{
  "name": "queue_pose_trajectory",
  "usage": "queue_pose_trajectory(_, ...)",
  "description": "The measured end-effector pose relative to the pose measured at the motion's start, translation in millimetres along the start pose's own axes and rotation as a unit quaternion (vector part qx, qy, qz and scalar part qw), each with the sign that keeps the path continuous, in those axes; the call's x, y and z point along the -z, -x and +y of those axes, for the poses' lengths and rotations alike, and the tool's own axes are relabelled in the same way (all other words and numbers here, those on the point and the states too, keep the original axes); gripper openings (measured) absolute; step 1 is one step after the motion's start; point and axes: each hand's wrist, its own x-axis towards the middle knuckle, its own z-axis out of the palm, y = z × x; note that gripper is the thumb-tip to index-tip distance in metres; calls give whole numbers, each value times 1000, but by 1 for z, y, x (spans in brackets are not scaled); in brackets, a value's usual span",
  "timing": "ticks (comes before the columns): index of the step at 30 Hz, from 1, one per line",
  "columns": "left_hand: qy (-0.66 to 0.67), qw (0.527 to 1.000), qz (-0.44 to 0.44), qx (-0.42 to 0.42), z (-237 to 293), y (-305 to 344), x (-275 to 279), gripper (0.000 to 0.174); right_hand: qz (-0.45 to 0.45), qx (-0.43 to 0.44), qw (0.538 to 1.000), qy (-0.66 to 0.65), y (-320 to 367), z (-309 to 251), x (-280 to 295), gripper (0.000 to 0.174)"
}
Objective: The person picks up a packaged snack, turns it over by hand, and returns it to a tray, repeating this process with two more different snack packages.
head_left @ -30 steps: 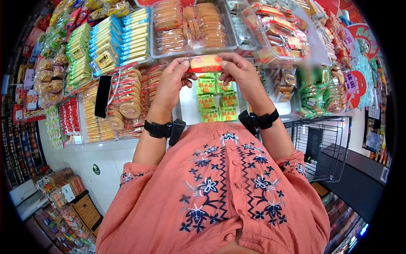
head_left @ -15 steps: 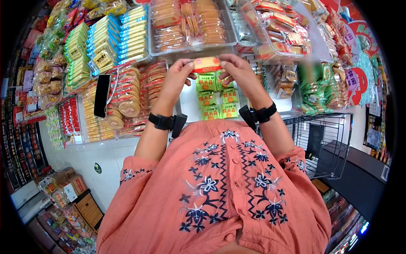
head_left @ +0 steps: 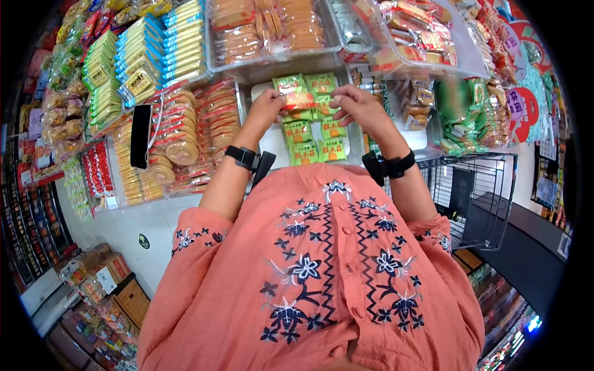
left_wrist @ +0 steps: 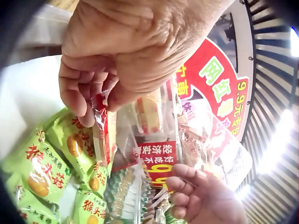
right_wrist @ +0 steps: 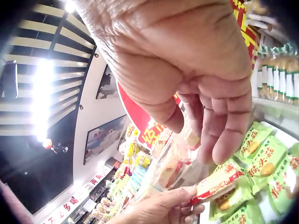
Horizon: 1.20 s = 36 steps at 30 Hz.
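A red-and-yellow wrapped snack is pinched at its left end by my left hand, over rows of green packets. In the left wrist view, my left thumb and fingers grip the clear crimped end of the snack. My right hand hangs just right of the snack, apart from it, holding nothing. Seen in the right wrist view, my right hand has relaxed, slightly bent fingers above the snack.
Clear bins of wrapped biscuits stand behind the green packets. To the left are round biscuits and a black phone-like object. A black wire cart stands at the right. A white tray lies under the green packets.
My right hand has let go of the snack and moved right. My left hand still holds the snack, now lower over the green packets, and more of those packets show.
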Motion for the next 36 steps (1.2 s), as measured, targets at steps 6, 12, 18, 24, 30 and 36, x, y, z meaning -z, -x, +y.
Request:
queue_pose_trajectory(6, -168, 983, 58, -39, -15, -1, -3, 43, 0, -8, 1000, 29, 10, -1, 4, 38)
queue_pose_trajectory(12, -334, 921, 115, -166, -24, 6, 12, 51, 2, -12, 998, 55, 25, -7, 13, 39)
queue_pose_trajectory(18, -187, 978, 47, -82, 37, 33, 24, 46, -12, 24, 998, 51, 50, -31, 34, 34)
queue_pose_trajectory(24, -144, 948, -280, -40, 97, 103, 15, 41, -110, 73, 981, 139, 79, -47, 47, 31)
queue_pose_trajectory(30, -199, 917, -345, -31, 85, 133, 20, 30, -232, -3, 938, 256, 102, -21, 19, 30)
queue_pose_trajectory(36, -175, 941, -280, -69, 78, 129, 17, 26, -196, -48, 959, 197, 108, -12, 14, 21)
